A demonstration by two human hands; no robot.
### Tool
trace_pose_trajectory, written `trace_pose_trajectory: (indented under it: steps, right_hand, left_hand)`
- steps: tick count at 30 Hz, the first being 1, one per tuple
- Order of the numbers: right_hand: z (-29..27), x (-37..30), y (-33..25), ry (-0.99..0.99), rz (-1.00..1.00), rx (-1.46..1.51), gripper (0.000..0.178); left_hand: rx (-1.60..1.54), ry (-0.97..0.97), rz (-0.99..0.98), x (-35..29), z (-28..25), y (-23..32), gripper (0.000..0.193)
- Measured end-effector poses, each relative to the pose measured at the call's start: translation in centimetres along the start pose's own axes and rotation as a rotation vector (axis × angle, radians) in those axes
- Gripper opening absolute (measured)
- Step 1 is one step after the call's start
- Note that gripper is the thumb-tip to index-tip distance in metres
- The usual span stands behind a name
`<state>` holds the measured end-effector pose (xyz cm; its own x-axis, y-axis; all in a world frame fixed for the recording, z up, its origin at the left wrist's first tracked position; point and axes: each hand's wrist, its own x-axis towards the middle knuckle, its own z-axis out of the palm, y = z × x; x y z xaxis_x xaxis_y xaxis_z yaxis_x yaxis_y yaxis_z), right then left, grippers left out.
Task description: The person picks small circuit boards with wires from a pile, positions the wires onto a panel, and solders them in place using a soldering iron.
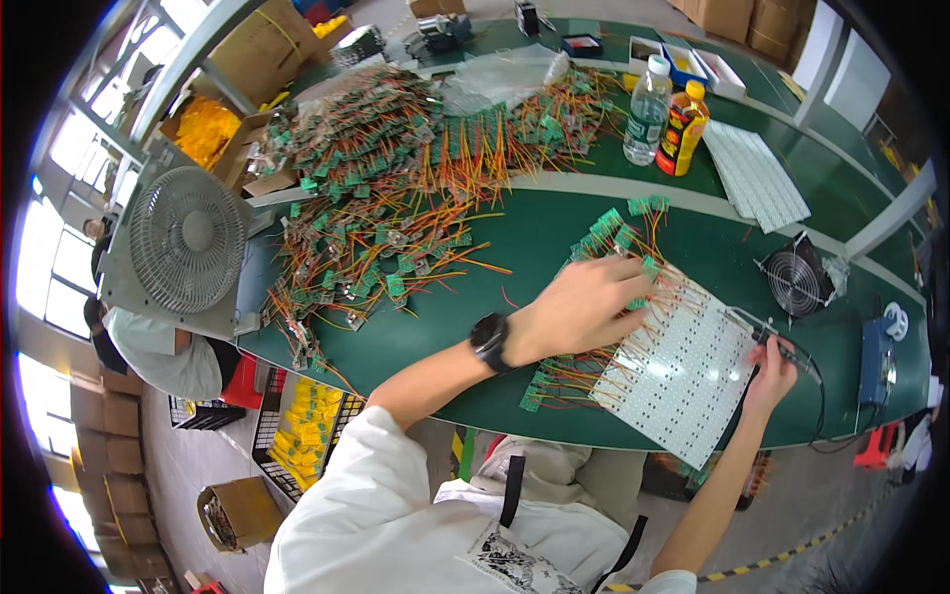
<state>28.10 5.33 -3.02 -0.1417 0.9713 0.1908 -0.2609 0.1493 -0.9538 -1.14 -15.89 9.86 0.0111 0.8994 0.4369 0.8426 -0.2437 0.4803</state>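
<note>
Spreading beneath everything, the green table (426, 317) carries a heap of wired circuit boards (366, 134) at 10 o'clock from the white perforated panel (683, 381), which lies toward 4 o'clock from the view's centre. Of the hands, the left hand (584, 305) curls over the panel's 10 o'clock edge, its grip impossible to tell; the right hand (772, 378), at 3 o'clock, closes round a corded pen-like tool (792, 353). Small green boards (542, 384) line the panel from 9 to 11 o'clock.
</note>
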Motion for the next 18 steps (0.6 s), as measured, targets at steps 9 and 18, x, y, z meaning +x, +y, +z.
trace_pose_trajectory:
  steps: [9,18]
  right_hand:
    - [0.5,-1.3,-0.9,-0.109,-0.039,-0.063,0.016]
    - [0.2,-1.0,-0.8,-0.011,-0.037,-0.041,0.015]
  left_hand:
    - [0.462,0.526,-0.576,-15.7,-5.1,-6.9,0.012]
    - [0.535,0.327,-0.713,-15.3,-8.4,-12.5,0.024]
